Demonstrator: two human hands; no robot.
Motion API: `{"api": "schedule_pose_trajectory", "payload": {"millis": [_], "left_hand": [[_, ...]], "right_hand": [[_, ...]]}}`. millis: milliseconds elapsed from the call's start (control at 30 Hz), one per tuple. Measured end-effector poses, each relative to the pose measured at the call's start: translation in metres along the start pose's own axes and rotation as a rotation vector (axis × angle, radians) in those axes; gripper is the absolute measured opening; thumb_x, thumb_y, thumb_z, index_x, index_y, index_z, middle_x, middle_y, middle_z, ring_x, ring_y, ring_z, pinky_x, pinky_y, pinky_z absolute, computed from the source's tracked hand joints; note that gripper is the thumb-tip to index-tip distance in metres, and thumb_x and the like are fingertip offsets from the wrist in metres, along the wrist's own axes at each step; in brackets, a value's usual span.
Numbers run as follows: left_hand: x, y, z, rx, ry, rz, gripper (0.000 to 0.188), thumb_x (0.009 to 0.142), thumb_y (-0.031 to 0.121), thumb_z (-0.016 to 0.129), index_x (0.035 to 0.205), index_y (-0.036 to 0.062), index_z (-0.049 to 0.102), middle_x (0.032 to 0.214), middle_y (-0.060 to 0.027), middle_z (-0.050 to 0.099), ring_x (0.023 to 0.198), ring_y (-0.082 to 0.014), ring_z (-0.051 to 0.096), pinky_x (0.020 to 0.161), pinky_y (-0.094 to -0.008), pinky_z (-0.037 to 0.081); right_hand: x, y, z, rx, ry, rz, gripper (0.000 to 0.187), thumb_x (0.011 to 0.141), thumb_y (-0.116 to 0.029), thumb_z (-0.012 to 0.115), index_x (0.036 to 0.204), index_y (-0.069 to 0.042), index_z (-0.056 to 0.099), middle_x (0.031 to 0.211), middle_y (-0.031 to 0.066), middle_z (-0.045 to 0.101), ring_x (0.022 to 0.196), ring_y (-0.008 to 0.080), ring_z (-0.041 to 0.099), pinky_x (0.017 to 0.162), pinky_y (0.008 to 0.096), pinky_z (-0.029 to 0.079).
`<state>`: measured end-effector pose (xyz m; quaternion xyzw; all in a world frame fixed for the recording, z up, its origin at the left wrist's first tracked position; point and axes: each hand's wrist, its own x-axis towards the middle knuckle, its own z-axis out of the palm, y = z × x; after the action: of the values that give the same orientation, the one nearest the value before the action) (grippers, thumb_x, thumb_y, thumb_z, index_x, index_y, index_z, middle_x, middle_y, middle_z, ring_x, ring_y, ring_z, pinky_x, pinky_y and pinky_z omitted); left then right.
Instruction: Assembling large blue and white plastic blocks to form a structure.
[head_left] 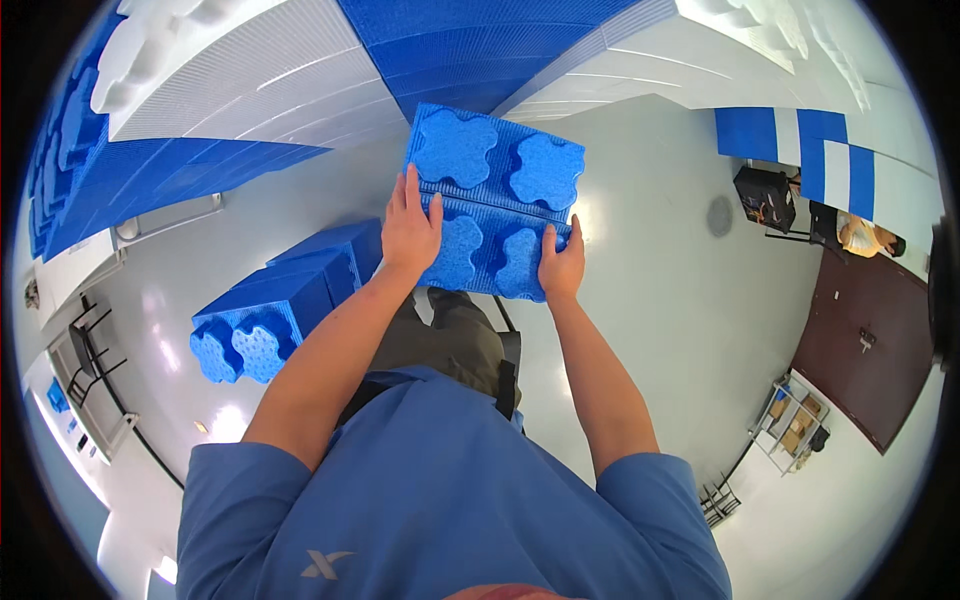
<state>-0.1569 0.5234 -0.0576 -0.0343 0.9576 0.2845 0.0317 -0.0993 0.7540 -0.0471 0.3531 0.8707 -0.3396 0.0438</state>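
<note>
My left hand (408,235) and right hand (562,265) clamp, I see, opposite sides of two adjoining, ribbed, lobe-studded blue foam blocks (497,200); similar blue blocks (285,293) sit left.

Left hand (411,232) and right hand (563,264), fingers extended, contact opposite sides of two adjoining blue blocks (492,208) with lobed studs. Similar blue pieces (290,290) stand on the pale floor (650,330), left.
</note>
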Motion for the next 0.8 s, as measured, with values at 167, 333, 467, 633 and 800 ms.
{"api": "schedule_pose_trajectory", "payload": {"millis": [167,333,467,633,800], "left_hand": [[0.011,-0.020,-0.005,-0.097,-0.110,-0.104,0.061,0.094,0.033,0.048,0.146,0.0084,0.025,0.137,-0.0230,0.044,0.121,-0.0411,0.046,0.095,-0.0463,0.044],[0.009,-0.020,-0.004,-0.066,-0.129,-0.121,0.061,0.094,0.032,0.048,0.145,0.0071,0.026,0.135,-0.0230,0.046,0.121,-0.0408,0.047,0.096,-0.0462,0.043],[0.007,-0.018,0.001,-0.033,-0.145,-0.135,0.062,0.093,0.032,0.050,0.144,0.0068,0.027,0.136,-0.0223,0.045,0.121,-0.0403,0.047,0.095,-0.0463,0.044],[0.006,-0.017,0.004,-0.003,-0.089,-0.105,0.062,0.091,0.032,0.051,0.144,0.0077,0.028,0.138,-0.0207,0.042,0.122,-0.0391,0.046,0.095,-0.0467,0.044],[0.007,-0.017,0.004,-0.045,-0.112,-0.128,0.062,0.090,0.033,0.053,0.143,0.0109,0.030,0.138,-0.0197,0.042,0.123,-0.0385,0.046,0.096,-0.0465,0.044]], "right_hand": [[-0.011,-0.010,0.019,-0.087,0.071,-0.075,0.070,0.085,-0.043,0.060,0.139,-0.004,0.038,0.127,0.0223,0.050,0.114,0.0392,0.053,0.091,0.0442,0.046],[-0.014,-0.005,0.020,-0.057,0.054,-0.053,0.072,0.084,-0.043,0.062,0.139,-0.003,0.037,0.129,0.0221,0.049,0.117,0.0386,0.050,0.094,0.0443,0.044],[-0.007,0.007,0.024,-0.052,0.085,-0.051,0.074,0.084,-0.043,0.062,0.139,-0.002,0.035,0.134,0.0208,0.045,0.119,0.0377,0.049,0.096,0.0439,0.042],[-0.002,0.004,0.024,-0.024,0.047,-0.048,0.074,0.084,-0.043,0.062,0.140,-0.003,0.034,0.136,0.0197,0.043,0.120,0.0373,0.048,0.097,0.0436,0.042],[-0.007,0.005,0.022,-0.004,0.051,-0.044,0.072,0.084,-0.042,0.061,0.141,-0.007,0.034,0.136,0.0187,0.044,0.120,0.0370,0.048,0.097,0.0444,0.042]]}}
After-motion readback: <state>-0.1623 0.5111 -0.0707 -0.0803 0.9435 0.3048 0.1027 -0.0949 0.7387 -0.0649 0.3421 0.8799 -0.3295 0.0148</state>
